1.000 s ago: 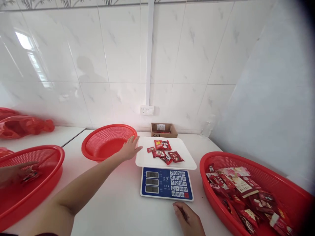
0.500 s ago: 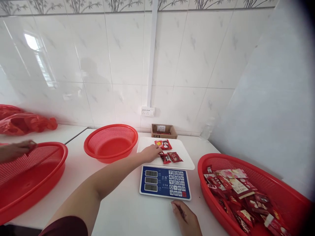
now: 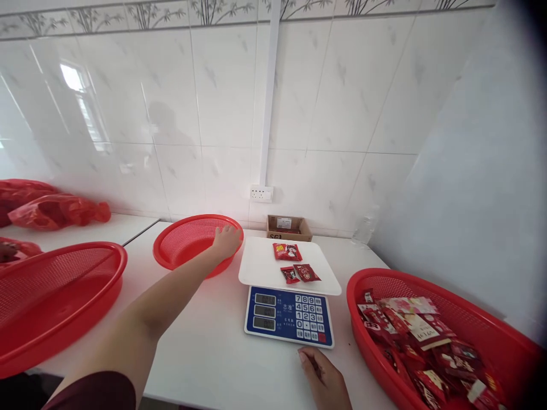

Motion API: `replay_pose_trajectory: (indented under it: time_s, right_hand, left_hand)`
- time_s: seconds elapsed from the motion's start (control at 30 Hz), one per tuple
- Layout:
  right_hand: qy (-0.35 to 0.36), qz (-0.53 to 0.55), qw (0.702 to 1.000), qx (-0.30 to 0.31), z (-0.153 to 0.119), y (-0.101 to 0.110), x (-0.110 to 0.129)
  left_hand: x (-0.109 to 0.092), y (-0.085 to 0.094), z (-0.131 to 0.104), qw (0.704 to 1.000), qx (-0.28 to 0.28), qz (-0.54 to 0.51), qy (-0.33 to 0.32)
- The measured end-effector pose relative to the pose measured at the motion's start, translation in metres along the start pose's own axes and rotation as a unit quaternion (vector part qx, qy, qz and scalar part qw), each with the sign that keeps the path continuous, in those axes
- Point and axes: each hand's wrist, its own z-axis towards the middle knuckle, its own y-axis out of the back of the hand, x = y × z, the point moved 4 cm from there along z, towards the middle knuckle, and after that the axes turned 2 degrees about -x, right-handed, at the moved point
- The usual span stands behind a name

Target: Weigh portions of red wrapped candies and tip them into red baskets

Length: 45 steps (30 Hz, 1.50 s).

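Note:
My left hand (image 3: pixel 227 241) is over the right rim of the round red basket (image 3: pixel 196 250), fingers apart; no packet shows in it, though its underside is hidden. My right hand (image 3: pixel 325 376) rests on the table just below the scale's keypad (image 3: pixel 288 316), fingers curled in, with nothing visible in them. On the white scale tray (image 3: pixel 256 262) lie three red packets: a larger one (image 3: pixel 288 251) at the back, a small one (image 3: pixel 290 275) and a dark red one (image 3: pixel 306 272) side by side in front.
A large red basket (image 3: pixel 356 319) with several packets stands at the right. Another red basket (image 3: pixel 85 313) is at the left, near red plastic bags (image 3: pixel 60 210) and part of another person's hand (image 3: pixel 8 250). Behind the tray are a cardboard box (image 3: pixel 289 229) and clear plastic (image 3: pixel 364 229).
My left hand has moved left from the packets on the tray to the round basket. My right hand has stayed in place. The other person's hand has moved back at the left edge.

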Motion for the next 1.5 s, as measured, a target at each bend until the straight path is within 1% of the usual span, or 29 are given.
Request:
replay_pose_trajectory:
  time_s: [0.03, 0.07, 0.13, 0.23, 0.3, 0.37, 0.4, 0.47, 0.57, 0.63, 0.7, 0.77, 0.83, 0.87, 0.93, 1.03, 1.1, 1.13, 1.17, 1.2, 1.23, 1.27, 1.3, 1.33, 1.4, 1.47, 1.5]
  right_hand:
    - [0.000, 0.003, 1.000, -0.002, 0.000, 0.000, 0.000]
    - [0.001, 0.005, 1.000, -0.003, 0.000, 0.000, 0.001]
    - [0.002, 0.004, 1.000, -0.002, 0.000, 0.001, 0.002]
    - [0.004, -0.001, 1.000, -0.002, 0.000, 0.001, 0.004]
    - [0.003, -0.005, 1.000, -0.006, 0.000, 0.002, 0.005]
    - [0.002, -0.008, 1.000, -0.009, 0.000, 0.002, 0.006]
    - [0.003, -0.009, 1.000, -0.010, -0.001, 0.002, 0.007]
    - [0.006, -0.009, 1.000, -0.011, -0.001, 0.001, 0.006]
    - [0.011, -0.014, 1.000, -0.010, -0.001, 0.001, 0.004]
    - [0.012, -0.017, 1.000, -0.010, 0.000, 0.001, 0.002]
    - [0.009, -0.019, 1.000, -0.011, 0.000, 0.001, 0.002]
    - [0.005, -0.017, 1.000, -0.009, -0.001, 0.001, 0.003]
    - [-0.001, -0.014, 1.000, -0.004, -0.001, 0.002, 0.003]
    - [-0.004, -0.013, 1.000, -0.002, -0.001, 0.002, 0.003]
    - [-0.008, -0.014, 1.000, 0.000, -0.001, 0.002, 0.003]
    - [-0.012, -0.020, 1.000, 0.011, 0.001, 0.001, 0.000]
    - [-0.015, -0.021, 1.000, 0.018, 0.002, 0.001, -0.002]
    - [-0.016, -0.020, 0.999, 0.020, 0.002, 0.000, -0.002]
    - [-0.017, -0.017, 1.000, 0.020, 0.002, 0.000, -0.002]
    - [-0.017, -0.013, 1.000, 0.020, 0.002, 0.000, -0.002]
    - [-0.017, -0.010, 1.000, 0.021, 0.002, 0.000, -0.002]
    - [-0.018, -0.008, 1.000, 0.021, 0.002, 0.001, -0.002]
    - [-0.020, -0.007, 1.000, 0.022, 0.002, 0.001, -0.003]
    - [-0.021, -0.007, 0.999, 0.024, 0.002, 0.001, -0.003]
    - [-0.022, -0.011, 0.999, 0.029, 0.002, 0.000, -0.005]
    - [-0.022, -0.012, 0.999, 0.026, 0.001, 0.000, -0.006]
    - [-0.022, -0.011, 0.999, 0.020, 0.001, 0.000, -0.006]
  left_hand:
    - [-0.012, -0.003, -0.002, 1.000, 0.004, -0.008, -0.030]
    - [-0.027, -0.006, -0.005, 0.997, 0.010, -0.018, -0.069]
    - [-0.067, -0.014, -0.011, 0.986, 0.024, -0.044, -0.161]
    - [-0.126, -0.023, -0.015, 0.953, 0.045, -0.074, -0.291]
    - [-0.155, -0.029, -0.014, 0.928, 0.058, -0.076, -0.360]
    - [-0.173, -0.034, -0.009, 0.911, 0.065, -0.071, -0.400]
    - [-0.179, -0.036, -0.006, 0.908, 0.067, -0.068, -0.407]
    - [-0.185, -0.040, 0.003, 0.915, 0.065, -0.065, -0.393]
    - [-0.188, -0.047, 0.012, 0.936, 0.059, -0.062, -0.342]
    - [-0.188, -0.049, 0.013, 0.949, 0.055, -0.061, -0.306]
    - [-0.187, -0.049, 0.011, 0.956, 0.053, -0.060, -0.283]
    - [-0.181, -0.045, 0.011, 0.961, 0.050, -0.061, -0.267]
    - [-0.166, -0.036, 0.014, 0.969, 0.041, -0.062, -0.237]
    - [-0.153, -0.030, 0.017, 0.974, 0.035, -0.063, -0.214]
    - [-0.119, -0.018, 0.026, 0.986, 0.022, -0.061, -0.153]
    - [-0.054, -0.004, 0.035, 0.998, 0.016, -0.045, -0.043]
    - [-0.012, -0.001, 0.035, 0.999, 0.024, -0.031, 0.028]
    - [0.004, -0.002, 0.033, 0.998, 0.031, -0.024, 0.056]
    - [0.015, -0.004, 0.030, 0.996, 0.038, -0.020, 0.077]
    - [0.022, -0.007, 0.028, 0.995, 0.044, -0.017, 0.089]
    - [0.023, -0.011, 0.026, 0.994, 0.049, -0.017, 0.092]
    - [0.018, -0.015, 0.026, 0.995, 0.051, -0.020, 0.085]
    - [0.009, -0.019, 0.026, 0.996, 0.052, -0.026, 0.067]
    - [-0.005, -0.024, 0.027, 0.997, 0.052, -0.034, 0.039]
    - [-0.041, -0.033, 0.032, 0.996, 0.053, -0.054, -0.039]
    - [-0.077, -0.041, 0.036, 0.989, 0.059, -0.071, -0.114]
    - [-0.093, -0.046, 0.038, 0.985, 0.062, -0.078, -0.139]
